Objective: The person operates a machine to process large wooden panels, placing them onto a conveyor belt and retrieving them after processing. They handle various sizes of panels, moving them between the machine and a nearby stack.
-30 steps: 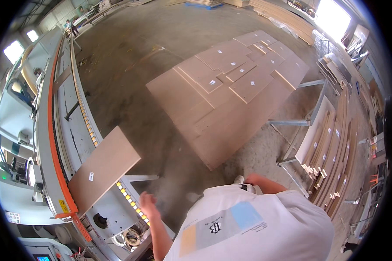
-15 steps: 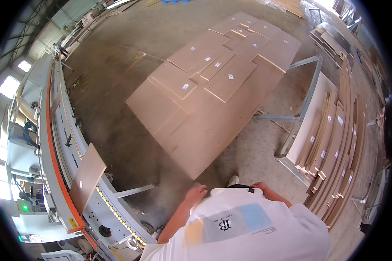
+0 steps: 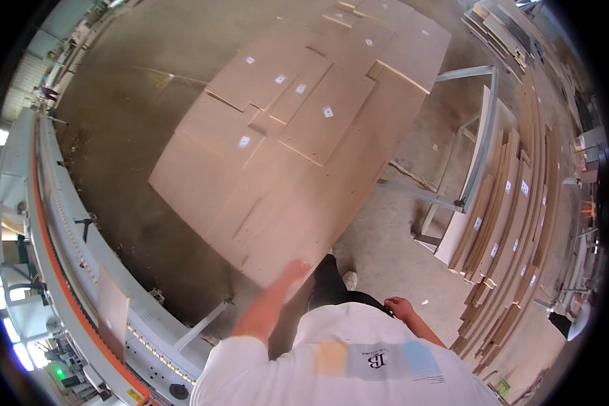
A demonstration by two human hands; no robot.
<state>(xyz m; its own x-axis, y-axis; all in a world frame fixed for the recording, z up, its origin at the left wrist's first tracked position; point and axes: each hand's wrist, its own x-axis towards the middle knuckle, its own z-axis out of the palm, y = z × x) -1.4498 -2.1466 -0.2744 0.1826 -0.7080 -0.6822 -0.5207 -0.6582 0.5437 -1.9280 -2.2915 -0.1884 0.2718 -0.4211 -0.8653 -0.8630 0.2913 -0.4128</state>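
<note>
A large stack of brown wooden panels (image 3: 298, 189) lies in front of me, its upper boards cut to different sizes and several of them bearing small white labels. My left hand (image 3: 296, 268) is over the near corner of this stack, smeared by motion, so I cannot make out its fingers or whether it touches the board. At my right side, next to my hip, is my right hand (image 3: 400, 309). Its fingers are curled in, and no object shows in them.
On the left runs a long machine with an orange strip (image 3: 61, 281), a single panel (image 3: 112, 314) leaning on its bed. To the right stands a grey metal frame (image 3: 488, 128), beside stacked narrow boards (image 3: 514, 203). More boards (image 3: 497, 34) lie at the far right.
The panel stack is closer, and the machine has shifted further left in view. My left hand has moved forward over the stack's near corner. My right hand has dropped from my waist to my side.
</note>
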